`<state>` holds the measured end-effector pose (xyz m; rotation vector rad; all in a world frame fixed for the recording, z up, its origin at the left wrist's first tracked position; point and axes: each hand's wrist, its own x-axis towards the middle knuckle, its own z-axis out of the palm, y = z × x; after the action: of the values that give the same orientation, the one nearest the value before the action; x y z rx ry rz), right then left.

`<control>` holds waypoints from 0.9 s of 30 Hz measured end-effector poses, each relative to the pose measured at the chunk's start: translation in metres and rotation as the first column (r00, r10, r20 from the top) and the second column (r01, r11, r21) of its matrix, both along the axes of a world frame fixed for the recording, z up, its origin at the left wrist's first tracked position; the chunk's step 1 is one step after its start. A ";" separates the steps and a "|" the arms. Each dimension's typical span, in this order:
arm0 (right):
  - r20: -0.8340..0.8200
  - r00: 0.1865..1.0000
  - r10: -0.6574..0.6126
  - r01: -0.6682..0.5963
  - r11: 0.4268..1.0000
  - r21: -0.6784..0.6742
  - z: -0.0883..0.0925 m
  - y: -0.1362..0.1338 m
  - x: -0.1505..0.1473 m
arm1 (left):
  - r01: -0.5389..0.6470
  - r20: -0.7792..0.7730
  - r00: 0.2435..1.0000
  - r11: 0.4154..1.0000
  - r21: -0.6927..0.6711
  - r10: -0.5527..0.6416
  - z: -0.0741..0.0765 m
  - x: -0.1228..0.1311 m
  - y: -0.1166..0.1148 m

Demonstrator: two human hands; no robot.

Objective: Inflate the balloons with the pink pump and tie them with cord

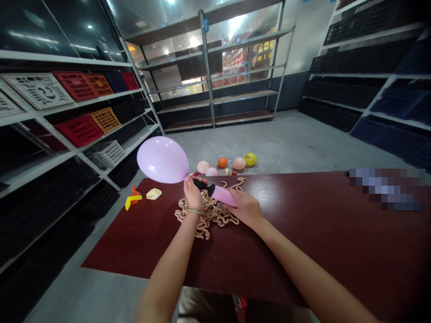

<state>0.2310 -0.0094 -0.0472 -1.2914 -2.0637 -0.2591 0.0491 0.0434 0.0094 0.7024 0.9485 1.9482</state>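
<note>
A large lilac balloon [163, 159], inflated, points up and left from my left hand [193, 194]. The fingers of that hand are closed around the balloon's neck at the tip of a hand pump [222, 194], which has a black end and a pink barrel. My right hand [246, 208] is wrapped around the pink barrel. Below both hands lies a tangled heap of tan, twisted strands [209, 213], partly hidden by my left hand and the pump. To the left are a limp cream balloon [154, 194] and limp yellow and orange balloons [134, 198].
Beyond the dark red table's [289, 251] far edge, several small balloons lie on the floor, among them an orange balloon [222, 162] and a yellow balloon [250, 159]. Shelves with crates [79, 130] stand left. A blurred item [387, 189] lies at right.
</note>
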 end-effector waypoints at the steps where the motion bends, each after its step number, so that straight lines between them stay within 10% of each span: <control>1: 0.011 1.000 0.004 -0.004 1.000 0.004 0.000 0.000 0.001 | -0.039 -0.001 0.999 0.999 -0.003 0.039 0.000 -0.008 0.003; 11: -0.013 0.998 -0.055 0.055 0.998 -0.038 0.000 0.005 0.004 | -0.179 -0.119 0.978 0.983 -0.038 0.173 -0.020 -0.092 0.002; 27: 0.102 0.993 0.053 -0.049 0.998 -0.041 0.005 -0.001 0.006 | -0.229 -0.327 0.925 0.970 -0.080 0.192 -0.027 -0.092 -0.013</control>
<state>0.2373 -0.0108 -0.0419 -1.2696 -2.1949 -0.2694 -0.0425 0.0300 -0.0179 0.8941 1.3739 1.9789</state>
